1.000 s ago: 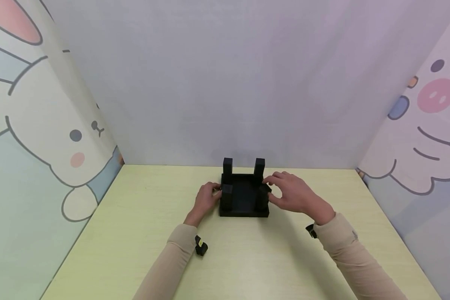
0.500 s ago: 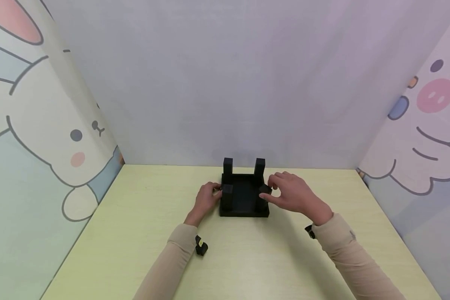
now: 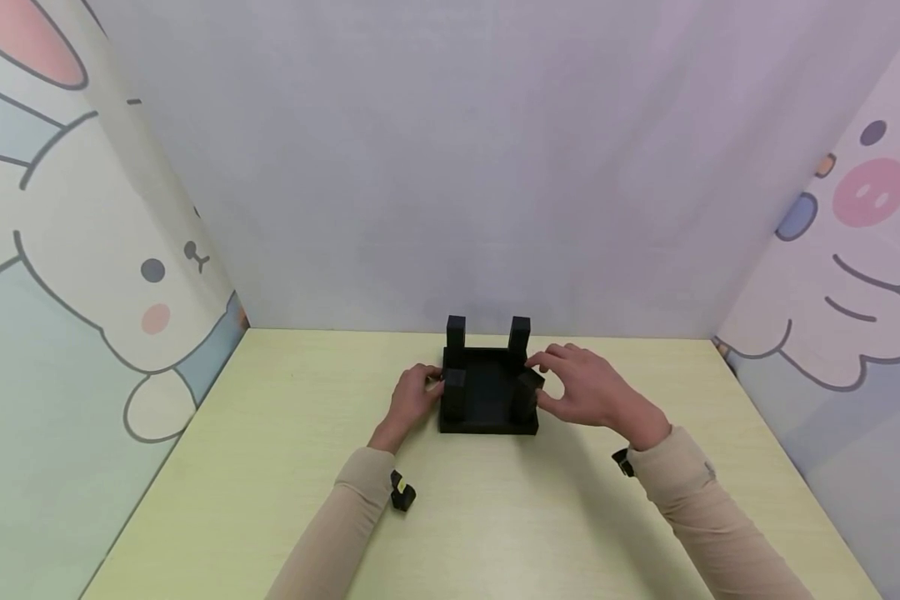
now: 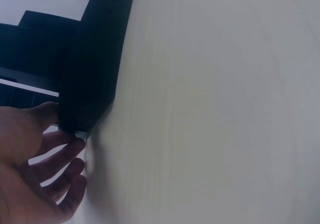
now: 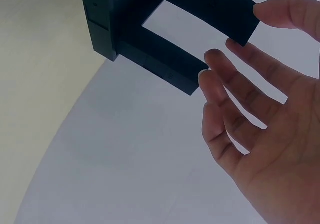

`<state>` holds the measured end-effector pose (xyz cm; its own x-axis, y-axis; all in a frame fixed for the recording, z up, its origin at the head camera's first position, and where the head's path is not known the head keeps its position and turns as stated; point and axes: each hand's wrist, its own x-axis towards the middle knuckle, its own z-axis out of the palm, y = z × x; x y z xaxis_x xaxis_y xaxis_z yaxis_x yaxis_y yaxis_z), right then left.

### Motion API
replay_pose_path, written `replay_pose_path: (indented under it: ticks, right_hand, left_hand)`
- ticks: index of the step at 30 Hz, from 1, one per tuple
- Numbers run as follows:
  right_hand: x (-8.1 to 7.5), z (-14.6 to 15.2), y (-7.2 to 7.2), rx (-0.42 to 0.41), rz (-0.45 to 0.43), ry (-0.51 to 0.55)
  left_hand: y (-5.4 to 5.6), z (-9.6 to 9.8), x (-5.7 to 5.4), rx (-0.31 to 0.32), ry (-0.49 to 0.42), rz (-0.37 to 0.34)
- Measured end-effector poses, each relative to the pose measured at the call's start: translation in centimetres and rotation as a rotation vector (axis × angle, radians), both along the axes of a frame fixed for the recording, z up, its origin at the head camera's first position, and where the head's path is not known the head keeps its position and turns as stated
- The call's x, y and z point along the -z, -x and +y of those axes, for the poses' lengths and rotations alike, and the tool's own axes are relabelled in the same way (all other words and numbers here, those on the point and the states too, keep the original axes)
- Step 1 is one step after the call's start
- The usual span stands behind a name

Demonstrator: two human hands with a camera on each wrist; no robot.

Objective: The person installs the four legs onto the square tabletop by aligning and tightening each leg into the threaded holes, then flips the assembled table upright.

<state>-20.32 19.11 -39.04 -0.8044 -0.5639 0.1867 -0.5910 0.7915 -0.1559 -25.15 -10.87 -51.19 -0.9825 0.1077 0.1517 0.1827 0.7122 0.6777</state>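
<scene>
A black, square, shallow-rimmed base lies on the table with several block-like black legs standing up at its corners, like a small table turned upside down. My left hand holds the base's left side; in the left wrist view its thumb and fingers lie on either side of the dark edge. At the near right corner, my right hand pinches the top of a leg between thumb and index finger. The right wrist view shows that leg with the other fingers loosely bent beside a second leg.
The pale yellow tabletop meets a plain light backdrop just behind the base. Cartoon-printed panels flank the table on both sides. Small black devices are worn at the wrists.
My right thumb and fingers shifted toward the near right leg's near side, then swung back, and the leg's top now sits turned a little. The left hand and base stay put.
</scene>
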Motion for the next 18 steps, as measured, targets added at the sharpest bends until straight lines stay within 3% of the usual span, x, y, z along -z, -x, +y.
replay_pose_path:
  ticks: [18]
  right_hand:
    - [0.69, -0.34, 0.11, 0.045, 0.070, -0.001]
  left_hand:
    - [-0.30, 0.11, -0.30, -0.007, 0.007, 0.004]
